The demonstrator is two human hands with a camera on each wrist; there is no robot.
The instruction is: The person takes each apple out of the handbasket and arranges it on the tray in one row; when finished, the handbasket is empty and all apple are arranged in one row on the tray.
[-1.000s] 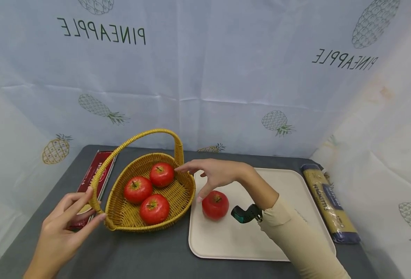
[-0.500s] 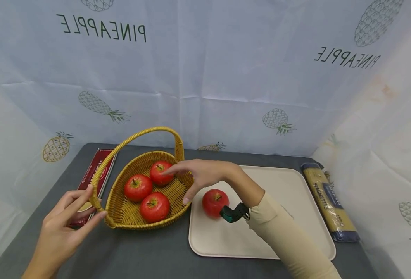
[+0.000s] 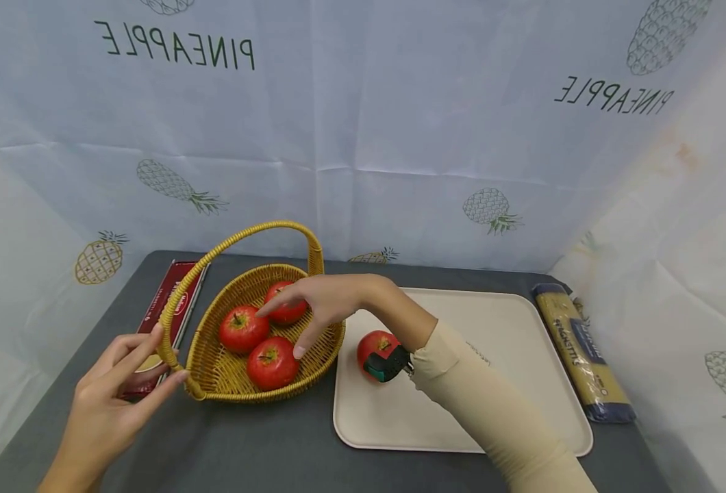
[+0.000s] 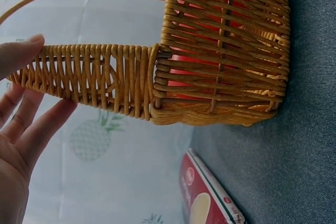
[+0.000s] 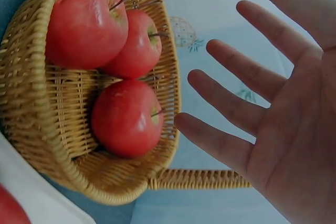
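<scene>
A yellow wicker basket [image 3: 320, 335] with a tall arched handle [image 3: 240, 236] holds three red apples: one at the left [image 3: 244, 329], one in front [image 3: 273, 363] and one at the back [image 3: 285, 303], partly covered by my hand. My left hand [image 3: 107, 404] holds the handle's left base, thumb on one side and fingers on the other, as the left wrist view shows. Above the basket my right hand [image 3: 329, 301] hovers with fingers spread, holding nothing; the right wrist view shows its straight fingers apart from the apples. Another apple [image 3: 370, 342] sits on a cream tray [image 3: 461, 404], partly behind my wrist strap.
Left of the basket lies a dark red box [image 3: 172, 287], partly behind the handle and my left hand. A spaghetti packet [image 3: 579, 352] lies along the tray's right side. Printed pineapple cloth [image 3: 400, 137] hangs behind the grey table [image 3: 246, 445].
My right hand has moved left, from the basket's right rim to over its apples, fingers staying loose. My left hand keeps its hold on the handle; the apples have not moved.
</scene>
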